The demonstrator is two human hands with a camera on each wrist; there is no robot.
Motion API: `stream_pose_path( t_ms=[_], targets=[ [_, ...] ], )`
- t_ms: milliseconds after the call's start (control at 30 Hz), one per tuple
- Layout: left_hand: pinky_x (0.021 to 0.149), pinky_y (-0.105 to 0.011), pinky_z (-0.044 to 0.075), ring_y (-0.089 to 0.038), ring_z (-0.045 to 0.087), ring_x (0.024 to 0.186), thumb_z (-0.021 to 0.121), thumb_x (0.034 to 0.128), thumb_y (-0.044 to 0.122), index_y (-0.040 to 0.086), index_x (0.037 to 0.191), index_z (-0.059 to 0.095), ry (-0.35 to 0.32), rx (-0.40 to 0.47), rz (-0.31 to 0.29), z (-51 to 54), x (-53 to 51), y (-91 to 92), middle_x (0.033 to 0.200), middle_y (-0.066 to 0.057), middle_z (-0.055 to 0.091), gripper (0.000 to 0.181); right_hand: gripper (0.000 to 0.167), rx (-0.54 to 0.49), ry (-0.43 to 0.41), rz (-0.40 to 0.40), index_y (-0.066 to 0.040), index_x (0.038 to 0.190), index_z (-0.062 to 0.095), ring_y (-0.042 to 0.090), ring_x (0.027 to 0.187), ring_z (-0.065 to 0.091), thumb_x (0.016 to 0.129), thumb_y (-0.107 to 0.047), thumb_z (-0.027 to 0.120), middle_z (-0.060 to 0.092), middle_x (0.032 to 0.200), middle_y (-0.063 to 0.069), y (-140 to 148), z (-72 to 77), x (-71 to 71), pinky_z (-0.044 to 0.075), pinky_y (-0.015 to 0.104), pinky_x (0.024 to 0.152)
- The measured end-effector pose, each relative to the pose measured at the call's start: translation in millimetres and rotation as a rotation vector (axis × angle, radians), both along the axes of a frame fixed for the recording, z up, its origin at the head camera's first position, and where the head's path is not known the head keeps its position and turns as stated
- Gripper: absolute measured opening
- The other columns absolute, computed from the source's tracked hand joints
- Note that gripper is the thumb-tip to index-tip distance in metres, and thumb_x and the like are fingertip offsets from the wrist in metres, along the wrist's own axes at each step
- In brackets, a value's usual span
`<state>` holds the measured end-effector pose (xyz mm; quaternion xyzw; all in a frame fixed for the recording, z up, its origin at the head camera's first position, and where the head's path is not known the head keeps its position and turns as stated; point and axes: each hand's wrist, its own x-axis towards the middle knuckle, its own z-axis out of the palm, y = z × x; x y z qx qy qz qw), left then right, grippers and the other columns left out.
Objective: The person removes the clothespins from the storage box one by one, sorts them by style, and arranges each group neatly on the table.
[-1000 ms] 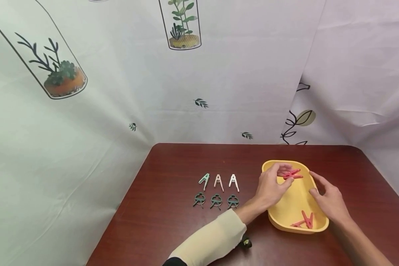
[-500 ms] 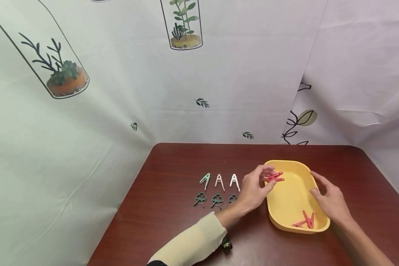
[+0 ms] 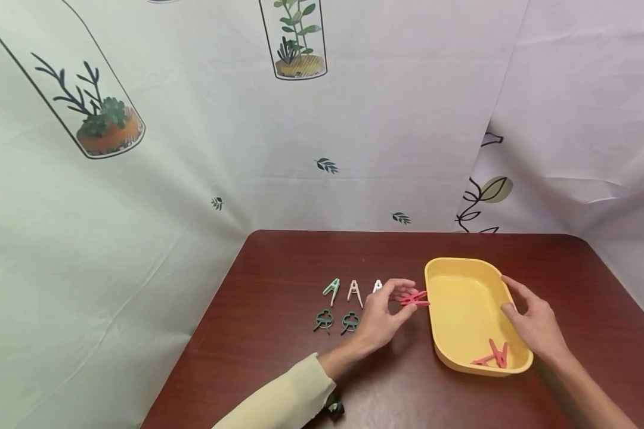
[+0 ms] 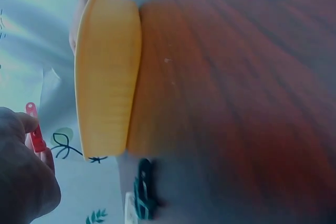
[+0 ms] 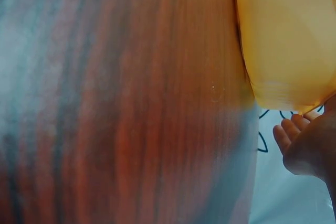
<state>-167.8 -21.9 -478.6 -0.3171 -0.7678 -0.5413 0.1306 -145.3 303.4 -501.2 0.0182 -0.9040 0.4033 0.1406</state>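
My left hand pinches a red clothespin between thumb and fingertips, just left of the yellow tub. The same clothespin shows above table height in the left wrist view. My right hand holds the tub's right rim, thumb at the inner side and fingers outside. Two more red clothespins lie in the tub's near end. Left of my left hand are a mint green clothespin, a pink one and a partly covered white one.
Two dark green round clips lie in front of the clothespins. Another dark green clip appears in the left wrist view, hidden behind my hand in the head view. A patterned white cloth hangs behind the brown table.
My left hand has moved left with the red clothespin, from over the tub to outside its left rim. My right hand stays at the tub's right rim.
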Motion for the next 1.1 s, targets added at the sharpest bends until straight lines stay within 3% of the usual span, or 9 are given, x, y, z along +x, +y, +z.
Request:
stream_pose_path(
  t_ms=[200, 533, 800, 1100],
  targets=[
    [0.092, -0.031, 0.06, -0.013, 0.072, 0.104, 0.078, 0.095, 0.001, 0.012, 0.129, 0.065, -0.102, -0.027, -0.034, -9.5, 9.5, -26.3, 0.114, -0.003, 0.076, 0.038, 0.055, -0.013, -0.003, 0.006, 0.003, 0.156, 0.046, 0.004, 0.07, 0.06, 0.103, -0.003, 0.061, 0.059, 0.131, 0.042, -0.4, 0.1, 0.0, 0.053, 0.021, 0.054],
    [0.096, -0.034, 0.059, -0.014, 0.073, 0.106, 0.073, 0.094, -0.006, 0.004, 0.131, 0.065, -0.171, -0.069, -0.136, -24.6, 22.3, -59.9, 0.12, -0.005, 0.076, 0.039, 0.055, -0.01, -0.002, 0.008, 0.003, 0.156, 0.046, 0.006, 0.069, 0.061, 0.103, -0.003, 0.06, 0.06, 0.129, 0.042, 0.1, -0.7, -0.1, 0.053, 0.021, 0.053],
    [0.094, -0.033, 0.06, -0.021, 0.074, 0.106, 0.07, 0.093, -0.012, -0.003, 0.13, 0.061, -0.122, -0.102, -0.244, -30.5, 28.3, -74.6, 0.115, -0.011, 0.076, 0.039, 0.055, -0.012, 0.003, 0.007, 0.004, 0.155, 0.047, 0.007, 0.07, 0.062, 0.102, -0.002, 0.061, 0.061, 0.127, 0.041, -0.1, -1.4, -0.6, 0.054, 0.021, 0.053],
    [0.095, -0.028, 0.058, -0.006, 0.072, 0.107, 0.069, 0.0904, -0.016, -0.002, 0.13, 0.061, -0.119, -0.216, -0.344, -34.0, 30.2, -83.2, 0.115, -0.007, 0.077, 0.043, 0.055, -0.008, 0.003, 0.005, 0.004, 0.155, 0.047, 0.008, 0.067, 0.061, 0.102, -0.002, 0.061, 0.062, 0.124, 0.04, -0.3, -1.6, 0.2, 0.053, 0.022, 0.052]
  ],
)
